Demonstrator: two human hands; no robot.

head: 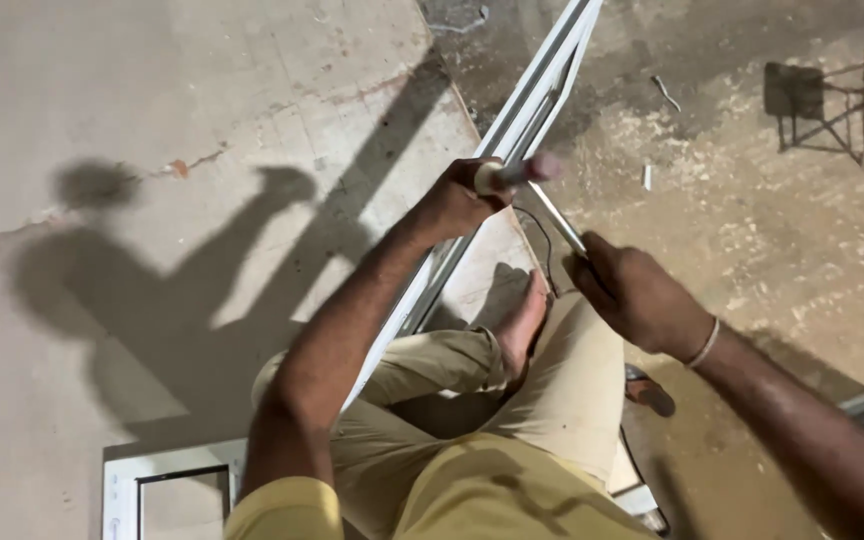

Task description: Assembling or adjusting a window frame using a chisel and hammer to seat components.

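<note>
A: So, starting with the biggest thing, we have the concrete floor, pale and stained out beyond the left hand's side of the grip, dusty and sandy beyond the right.

B: Next we see the long white frame, running from far above the grip down under both arms (its corner shows again behind the left elbow).

A: Our khaki-trousered legs sit folded just below the grip, one bare foot resting against the frame.

B: The left hand is wrapped tight round a pale-handled tool, blurred, right over the frame.

A: The right hand, just below it, is pressed together round a thin metal strip that slants up toward the tool.

B: Smallest: a thin bangle at the right wrist.
</note>
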